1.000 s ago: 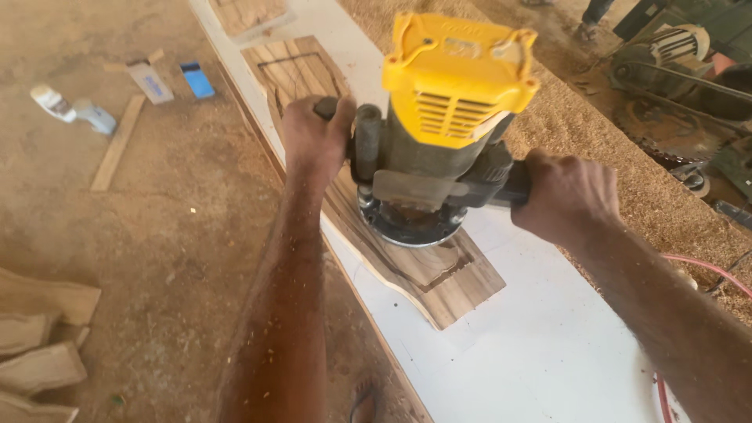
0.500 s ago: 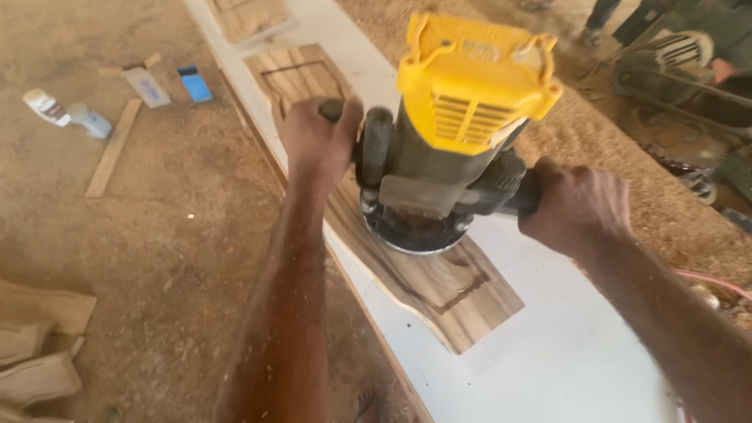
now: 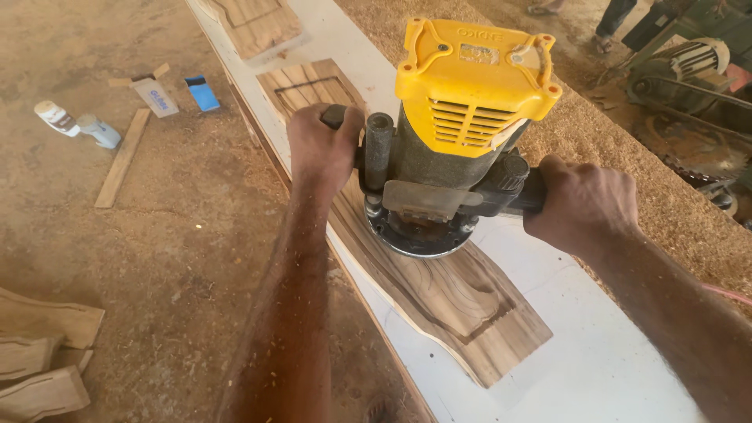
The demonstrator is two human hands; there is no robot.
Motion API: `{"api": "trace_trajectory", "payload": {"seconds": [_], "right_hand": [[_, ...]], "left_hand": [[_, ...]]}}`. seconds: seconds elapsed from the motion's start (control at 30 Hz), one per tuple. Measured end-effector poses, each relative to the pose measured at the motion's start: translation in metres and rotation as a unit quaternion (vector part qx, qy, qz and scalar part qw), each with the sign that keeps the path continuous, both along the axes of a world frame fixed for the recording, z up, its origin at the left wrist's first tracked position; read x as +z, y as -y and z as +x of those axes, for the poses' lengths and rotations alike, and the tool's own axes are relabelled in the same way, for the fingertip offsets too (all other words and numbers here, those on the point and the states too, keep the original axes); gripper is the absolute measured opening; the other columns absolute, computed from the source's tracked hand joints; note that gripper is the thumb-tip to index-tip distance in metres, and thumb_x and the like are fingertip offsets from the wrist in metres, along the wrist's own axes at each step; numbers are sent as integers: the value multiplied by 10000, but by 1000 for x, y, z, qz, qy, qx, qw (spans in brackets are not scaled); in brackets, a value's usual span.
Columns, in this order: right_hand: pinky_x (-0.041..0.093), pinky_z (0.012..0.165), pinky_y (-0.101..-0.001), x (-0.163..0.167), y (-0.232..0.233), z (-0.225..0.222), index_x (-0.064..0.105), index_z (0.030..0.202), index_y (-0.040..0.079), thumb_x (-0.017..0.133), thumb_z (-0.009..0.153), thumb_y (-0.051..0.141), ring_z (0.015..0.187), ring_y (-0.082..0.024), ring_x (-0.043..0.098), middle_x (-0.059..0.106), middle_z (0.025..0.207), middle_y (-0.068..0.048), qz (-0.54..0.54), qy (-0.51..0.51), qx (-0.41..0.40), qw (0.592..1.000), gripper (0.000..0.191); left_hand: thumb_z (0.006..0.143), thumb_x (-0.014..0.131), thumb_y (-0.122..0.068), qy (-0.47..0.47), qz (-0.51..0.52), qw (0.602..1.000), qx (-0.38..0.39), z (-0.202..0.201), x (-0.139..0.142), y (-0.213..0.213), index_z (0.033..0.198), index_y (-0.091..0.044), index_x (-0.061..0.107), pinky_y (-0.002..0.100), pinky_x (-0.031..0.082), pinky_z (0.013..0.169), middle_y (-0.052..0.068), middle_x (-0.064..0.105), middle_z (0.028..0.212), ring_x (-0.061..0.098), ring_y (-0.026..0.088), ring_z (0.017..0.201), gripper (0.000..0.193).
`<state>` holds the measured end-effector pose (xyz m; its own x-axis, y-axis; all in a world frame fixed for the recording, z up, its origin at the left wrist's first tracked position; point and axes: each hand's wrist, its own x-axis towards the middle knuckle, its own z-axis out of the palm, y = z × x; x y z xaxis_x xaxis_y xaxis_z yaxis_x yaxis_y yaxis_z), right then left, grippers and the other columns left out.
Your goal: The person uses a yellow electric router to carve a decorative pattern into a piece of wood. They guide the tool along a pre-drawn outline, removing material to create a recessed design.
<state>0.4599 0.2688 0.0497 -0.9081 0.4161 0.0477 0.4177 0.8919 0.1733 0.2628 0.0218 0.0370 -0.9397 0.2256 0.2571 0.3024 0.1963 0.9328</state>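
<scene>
Tool: a yellow-topped router is being held upright, its round base resting on the shaped wooden panel.
Left hand: the left hand is being kept closed around the router's left side handle.
Right hand: the right hand is being kept closed around the black right side handle.
Workpiece: the wooden panel is being supported flat on a long white board; a routed groove is being shown along its near end.
Further panel: a second wooden panel is lying farther along the same board.
Floor, left: two small bottles, a wood strip and stacked wooden offcuts are lying on the sawdust-covered floor.
</scene>
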Motion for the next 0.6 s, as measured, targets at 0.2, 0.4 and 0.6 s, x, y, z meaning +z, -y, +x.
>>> {"api": "trace_trajectory", "payload": {"seconds": [0.2,0.4,0.6], "right_hand": [[557,581,-423,0,0,-20,656,1033,151,671,835,298,645,-213,696,725,818,-34,-5,2,10,1000,246],[553,587,-419,2,5,-29,654,1037,155,676,853,354,642,-209,686,710,786,-35,12,28,-7,1000,272],[545,566,-398,3,8,-37,663,1045,171,663,888,368,608,-188,661,696,735,-30,4,26,-20,999,253]], "left_hand": [[858,654,-260,8,-19,1000,11,-14,1,4,593,-39,593,345,445,443,23,593,508,534,141,439,351],[852,653,-262,-2,-18,1000,12,-25,-3,6,578,-45,569,345,423,445,22,577,505,509,142,438,359],[847,660,-269,-12,-18,1000,8,-36,0,6,578,-46,567,355,407,440,14,570,501,493,140,436,362]]}}
